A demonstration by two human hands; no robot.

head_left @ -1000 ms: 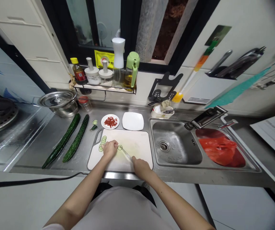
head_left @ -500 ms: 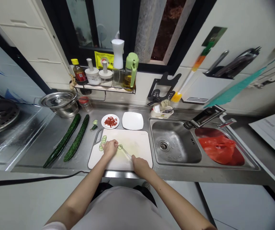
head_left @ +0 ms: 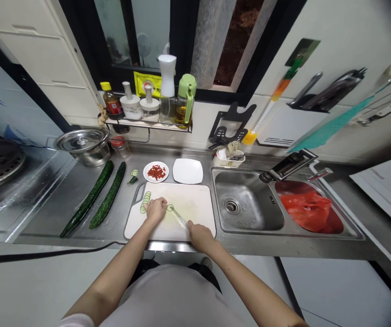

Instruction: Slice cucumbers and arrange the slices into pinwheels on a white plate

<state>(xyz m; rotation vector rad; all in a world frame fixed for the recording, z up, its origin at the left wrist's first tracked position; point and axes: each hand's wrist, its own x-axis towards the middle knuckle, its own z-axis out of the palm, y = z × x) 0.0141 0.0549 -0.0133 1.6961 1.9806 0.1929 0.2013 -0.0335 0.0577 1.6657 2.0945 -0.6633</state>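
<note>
My left hand (head_left: 156, 210) is closed over the white cutting board (head_left: 195, 195), its fingertips pinching at the edge of a thin cucumber slice (head_left: 170, 208). In my right hand (head_left: 200, 236) is a knife (head_left: 181, 220) with a pale blade, its tip at that slice. Just left of my left hand, several cucumber slices (head_left: 145, 200) lie overlapped in a row, partly covered by the hand. Two whole cucumbers (head_left: 88, 200) rest on the steel counter to the left of the board.
Behind the board stand a plate of small red pieces (head_left: 156, 179) and a white square plate (head_left: 187, 171). Cucumber scraps (head_left: 133, 180) lie beside them. A lidded steel pot (head_left: 86, 147) is at the left, a sink (head_left: 250, 222) at the right, holding a red plastic bag (head_left: 304, 210) in its second basin.
The whole view has shifted very slightly. Both hands, the knife and the slice keep nearly the same places on the board.
</note>
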